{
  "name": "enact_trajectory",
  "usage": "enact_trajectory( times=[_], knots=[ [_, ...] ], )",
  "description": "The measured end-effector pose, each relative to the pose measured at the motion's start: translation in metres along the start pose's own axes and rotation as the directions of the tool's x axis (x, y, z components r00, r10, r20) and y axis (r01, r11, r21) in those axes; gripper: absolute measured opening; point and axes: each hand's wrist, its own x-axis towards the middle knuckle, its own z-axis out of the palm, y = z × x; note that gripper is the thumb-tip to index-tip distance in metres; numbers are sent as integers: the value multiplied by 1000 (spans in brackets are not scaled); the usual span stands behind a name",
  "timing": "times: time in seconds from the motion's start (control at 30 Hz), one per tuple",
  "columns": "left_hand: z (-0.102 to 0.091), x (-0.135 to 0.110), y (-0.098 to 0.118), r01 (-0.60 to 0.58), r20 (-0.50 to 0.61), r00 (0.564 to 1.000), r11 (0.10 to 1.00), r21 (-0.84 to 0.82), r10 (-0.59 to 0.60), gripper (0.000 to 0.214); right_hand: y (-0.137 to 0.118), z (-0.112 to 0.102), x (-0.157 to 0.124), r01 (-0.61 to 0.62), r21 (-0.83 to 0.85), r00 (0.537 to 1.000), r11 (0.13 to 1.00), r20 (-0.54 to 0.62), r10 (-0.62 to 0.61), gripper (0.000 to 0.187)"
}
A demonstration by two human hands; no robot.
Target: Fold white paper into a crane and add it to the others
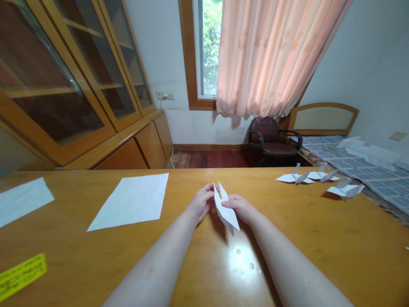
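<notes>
Folded paper (227, 214), one: frame centre, over worktop (96, 264); left hand (202, 203) fingers pinching a narrow point, right hand (242, 207) fingers gripping the body, presumably steadying it. Folded figures (345, 190), three: right of frame, apparently set aside.

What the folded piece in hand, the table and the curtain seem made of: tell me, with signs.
Folded piece: matte white paper, by its sharp creases and thin points.
Table: probably wood or veneer with a glossy finish, by its faint grain and bright reflection.
Curtain: matte pink fabric, perhaps thin; it hangs in folds and glows with light.
</notes>
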Motion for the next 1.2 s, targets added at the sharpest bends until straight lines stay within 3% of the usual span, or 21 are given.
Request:
enact_trajectory(
  times=[0.13, 0.53, 0.87, 1.07, 1.2],
  knots=[
    [0, 0, 0, -83, -32, 996, 996, -25, 82, 23, 2, -1, 0, -7, 0, 1000, 1000, 20, 7, 33],
    [-1, 3, -2, -85, -159, 983, 995, 60, 94, 34, 5, -3, 3, 12, -13, 999, 1000, -47, -13, 29],
    [0, 2, -1, -58, -131, 989, 996, 63, 66, 19, 3, -1, 2, 23, -58, 1000, 998, 3, -23, 28],
    [-2, 2, -3, -18, -94, 995, 985, 172, 35, 17, -1, 3, 1, 33, -94, 999, 995, 6, -32, 35],
    [-2, 1, -4, -58, -55, 996, 971, 233, 73, 15, -1, 4, 0, 19, -109, 999, 994, -31, -23, 36]
  ],
)
